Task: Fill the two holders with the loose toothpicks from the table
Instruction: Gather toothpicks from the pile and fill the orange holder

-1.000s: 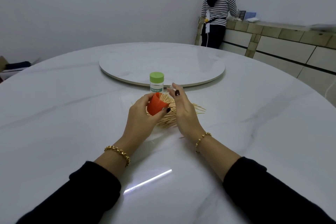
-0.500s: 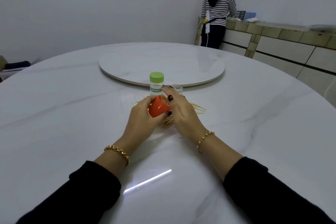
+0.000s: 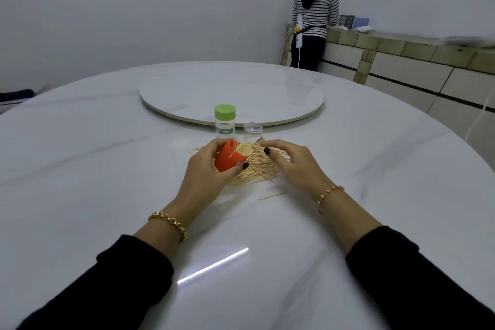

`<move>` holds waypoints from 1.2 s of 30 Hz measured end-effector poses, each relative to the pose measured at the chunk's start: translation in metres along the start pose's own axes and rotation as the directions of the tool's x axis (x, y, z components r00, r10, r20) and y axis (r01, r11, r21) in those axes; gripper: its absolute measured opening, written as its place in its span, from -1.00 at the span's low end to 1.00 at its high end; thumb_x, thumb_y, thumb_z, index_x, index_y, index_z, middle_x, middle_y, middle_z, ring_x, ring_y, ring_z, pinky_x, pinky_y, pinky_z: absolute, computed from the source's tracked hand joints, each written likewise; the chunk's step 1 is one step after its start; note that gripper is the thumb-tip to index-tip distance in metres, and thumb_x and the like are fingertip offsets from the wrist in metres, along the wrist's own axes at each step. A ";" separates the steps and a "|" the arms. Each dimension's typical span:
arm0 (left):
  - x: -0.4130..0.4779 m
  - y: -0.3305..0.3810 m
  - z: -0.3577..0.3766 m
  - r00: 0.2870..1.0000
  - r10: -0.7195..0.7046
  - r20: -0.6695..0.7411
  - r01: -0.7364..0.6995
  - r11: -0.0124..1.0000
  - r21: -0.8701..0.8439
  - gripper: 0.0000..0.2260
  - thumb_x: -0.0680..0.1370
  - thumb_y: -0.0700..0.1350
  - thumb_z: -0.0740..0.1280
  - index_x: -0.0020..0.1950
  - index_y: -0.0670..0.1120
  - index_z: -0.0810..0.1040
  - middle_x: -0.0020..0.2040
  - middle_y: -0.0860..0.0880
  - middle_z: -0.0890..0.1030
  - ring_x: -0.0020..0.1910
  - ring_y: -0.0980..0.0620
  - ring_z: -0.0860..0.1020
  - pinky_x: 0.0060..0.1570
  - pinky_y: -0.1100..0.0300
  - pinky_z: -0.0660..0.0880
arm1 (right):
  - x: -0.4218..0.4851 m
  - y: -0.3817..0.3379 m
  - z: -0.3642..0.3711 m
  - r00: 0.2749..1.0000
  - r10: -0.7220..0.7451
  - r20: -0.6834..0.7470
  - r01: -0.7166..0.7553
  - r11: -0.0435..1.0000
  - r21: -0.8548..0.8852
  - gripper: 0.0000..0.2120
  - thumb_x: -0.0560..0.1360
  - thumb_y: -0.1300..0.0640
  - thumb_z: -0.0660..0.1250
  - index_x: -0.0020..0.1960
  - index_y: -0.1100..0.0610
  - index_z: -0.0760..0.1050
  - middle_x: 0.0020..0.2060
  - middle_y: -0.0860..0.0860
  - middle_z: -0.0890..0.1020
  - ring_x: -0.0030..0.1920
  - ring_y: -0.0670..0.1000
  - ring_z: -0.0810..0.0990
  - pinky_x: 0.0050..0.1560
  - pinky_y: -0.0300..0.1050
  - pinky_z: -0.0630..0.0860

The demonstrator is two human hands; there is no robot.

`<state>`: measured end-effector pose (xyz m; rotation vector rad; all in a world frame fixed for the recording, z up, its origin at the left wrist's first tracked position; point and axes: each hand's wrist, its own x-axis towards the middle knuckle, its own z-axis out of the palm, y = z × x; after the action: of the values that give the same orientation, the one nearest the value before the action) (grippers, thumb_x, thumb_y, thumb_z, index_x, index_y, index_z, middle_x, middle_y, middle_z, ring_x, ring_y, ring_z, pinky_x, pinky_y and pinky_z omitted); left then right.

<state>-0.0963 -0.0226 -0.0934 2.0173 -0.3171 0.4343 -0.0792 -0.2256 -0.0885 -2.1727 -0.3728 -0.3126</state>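
Left hand [image 3: 206, 171] is gripping the orange cup [image 3: 227, 161], thumb on the near side and fingers over the far side. The cup is tilted, mouth facing about 2 o'clock and touching the toothpick pile [image 3: 258, 169]. A bunch of toothpick ends shows at the mouth; I can't tell how deep they sit.

Right hand [image 3: 292, 163] is relaxed, not clenched. Its fingers are loosely extended and rest on top of the pile from the 3 o'clock side, thumb tip near the cup rim. Whether any toothpick is pinched under the fingers, can't tell.

The pile lies on the table [image 3: 80, 169] between the 2 hands, spread flat. A few stray toothpicks [image 3: 270, 196] lie at 6 o'clock of the pile, apart from it.

There are 2 holders upright at 12 o'clock of the pile, just beyond it. The green-lidded holder [image 3: 225, 122] has its lid on, a clear body and a "TOOTHPICK" label. The clear holder [image 3: 253, 132] is shorter and stands just beside it at 3 o'clock. Contents of both are unreadable.

The turntable [image 3: 231, 94] is at 12 o'clock behind the holders. There is 1 gold bracelet [image 3: 168, 222] on each wrist, with black sleeves. A light streak [image 3: 213, 265] shows on the tabletop at 6 o'clock. A person [image 3: 316, 8] in a striped top stands at 1 o'clock, back turned, at the counter [image 3: 401, 48].
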 end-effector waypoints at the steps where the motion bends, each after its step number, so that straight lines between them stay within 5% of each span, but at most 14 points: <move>1: -0.001 0.001 0.001 1.000 0.000 0.011 0.000 1.000 0.001 -0.58 0.41 -0.03 0.50 0.21 0.05 0.45 0.06 0.14 0.50 -0.02 0.30 0.46 -0.16 0.61 0.36 | -0.001 0.004 -0.004 1.000 0.013 0.010 -0.013 1.000 -0.015 -0.81 0.55 0.07 0.32 0.13 0.03 0.61 0.07 -0.10 0.65 0.15 -0.16 0.55 0.11 -0.51 0.33; 5: -0.003 0.003 0.004 0.999 -0.003 0.041 0.002 1.000 0.014 -0.53 0.41 -0.03 0.49 0.28 -0.02 0.45 0.12 0.09 0.49 0.06 0.16 0.44 -0.17 0.62 0.34 | -0.010 0.015 -0.024 0.999 0.048 0.022 -0.045 0.995 -0.093 -0.91 0.44 0.13 0.45 -0.05 0.00 0.65 -0.05 -0.17 0.66 0.07 -0.22 0.56 0.00 -0.60 0.28; 14: -0.005 0.005 0.004 0.999 0.011 0.046 -0.013 0.999 0.042 -0.51 0.42 -0.03 0.48 0.31 -0.05 0.44 0.09 0.10 0.47 0.05 0.15 0.43 -0.19 0.60 0.35 | -0.032 0.022 -0.051 0.980 0.116 0.160 -0.092 0.984 -0.154 -0.78 0.34 0.25 0.52 -0.08 -0.01 0.68 0.04 -0.15 0.63 0.13 -0.18 0.52 0.03 -0.60 0.24; 23: -0.005 0.005 0.003 0.999 0.005 0.046 -0.008 0.999 0.047 -0.51 0.41 -0.02 0.48 0.30 -0.03 0.44 0.11 0.09 0.47 0.09 0.14 0.43 -0.20 0.57 0.35 | -0.031 0.009 -0.034 0.976 0.052 0.211 0.003 0.967 -0.256 -0.83 0.28 0.12 0.58 -0.25 -0.10 0.64 0.02 -0.09 0.50 0.08 -0.18 0.44 0.03 -0.54 0.23; 31: -0.005 0.006 0.004 0.999 0.015 0.042 -0.017 0.999 0.050 -0.51 0.42 -0.04 0.48 0.31 -0.05 0.44 0.10 0.11 0.46 0.06 0.14 0.41 -0.20 0.64 0.32 | -0.026 0.006 -0.010 0.991 -0.025 0.135 0.067 0.947 -0.315 -0.91 0.35 0.07 0.53 -0.18 0.00 0.64 -0.03 -0.07 0.45 0.02 -0.06 0.48 0.12 -0.13 0.41; 36: -0.005 0.005 0.003 0.999 0.015 0.030 -0.017 0.999 0.044 -0.52 0.42 -0.05 0.49 0.29 -0.05 0.46 0.09 0.09 0.48 0.04 0.15 0.43 -0.18 0.65 0.31 | -0.018 0.013 0.003 0.990 -0.083 0.114 0.117 0.931 -0.346 -0.65 0.35 -0.05 0.51 0.11 -0.06 0.60 0.17 -0.05 0.47 0.20 -0.04 0.45 0.27 0.10 0.36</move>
<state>-0.1020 -0.0271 -0.0932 2.0674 -0.3447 0.4257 -0.0912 -0.2334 -0.1060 -2.5330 -0.5167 -0.3524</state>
